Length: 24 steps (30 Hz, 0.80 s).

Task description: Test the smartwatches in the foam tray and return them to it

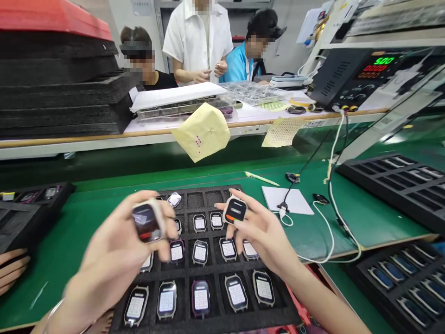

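Left hand [114, 260] grasps a dark-screened watch body [148, 221]; right hand [267, 232] pinches a lit watch body [235, 210]. Both units sit above the foam tray [195, 200] on the table [86, 218]. Advised: grip case edges only, keeping the displays unsmudged.

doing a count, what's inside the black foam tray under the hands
Watch bodies with lit screens fill most pockets of the foam tray; some back-row pockets are bare. The left hand, holding a dark watch, and right hand, holding an orange-striped watch, cover several pockets.
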Available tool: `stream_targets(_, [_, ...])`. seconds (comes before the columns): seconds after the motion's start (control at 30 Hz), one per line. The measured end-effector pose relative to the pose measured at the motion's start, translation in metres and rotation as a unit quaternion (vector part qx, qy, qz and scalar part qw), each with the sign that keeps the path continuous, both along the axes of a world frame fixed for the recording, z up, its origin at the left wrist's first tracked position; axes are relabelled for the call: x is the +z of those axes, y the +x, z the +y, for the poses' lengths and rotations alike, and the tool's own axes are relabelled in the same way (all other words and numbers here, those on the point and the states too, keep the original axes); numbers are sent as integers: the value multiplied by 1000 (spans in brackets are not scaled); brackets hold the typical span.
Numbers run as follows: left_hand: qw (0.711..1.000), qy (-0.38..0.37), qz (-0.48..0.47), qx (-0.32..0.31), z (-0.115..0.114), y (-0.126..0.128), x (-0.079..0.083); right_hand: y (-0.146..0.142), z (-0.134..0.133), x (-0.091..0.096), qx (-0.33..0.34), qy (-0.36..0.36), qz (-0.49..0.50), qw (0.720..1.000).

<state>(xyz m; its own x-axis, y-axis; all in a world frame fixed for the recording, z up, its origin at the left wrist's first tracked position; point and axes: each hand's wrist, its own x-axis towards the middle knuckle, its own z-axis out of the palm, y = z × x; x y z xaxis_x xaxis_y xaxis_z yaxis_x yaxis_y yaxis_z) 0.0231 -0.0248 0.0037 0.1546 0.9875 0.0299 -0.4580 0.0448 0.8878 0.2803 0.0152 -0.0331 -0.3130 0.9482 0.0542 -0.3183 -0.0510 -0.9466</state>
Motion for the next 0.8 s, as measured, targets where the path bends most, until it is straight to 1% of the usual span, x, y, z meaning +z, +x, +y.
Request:
stream_targets(0.07, [999,-28,7,-40,14,13,-9,-7,9,-14,11,-15,-3,1000])
stream_targets(0.13, [996,-45,31,-72,24,23,-23,-9,11,-21,24,-15,-8,1000])
stream_targets(0.23, [994,-39,60,-88,32,33,-43,-8,11,-22,41,-4,-6,999])
stream_targets(0.33, [992,-24,68,-100,36,38,-54,-7,11,-20,33,11,-26,999])
stream_targets(0.5, [990,-2,48,-136,36,39,-55,-11,13,-22,-8,15,-84,996])
stream_targets(0.6, [989,3,36,-144,35,39,-55,-11,14,-24,-11,12,-100,995])
stream_targets(0.7, [990,-1,42,-136,35,40,-55,-7,16,-25,23,17,-81,996])
stream_targets(0.8, [991,-12,48,-121,37,40,-54,-5,16,-25,82,10,-52,995])
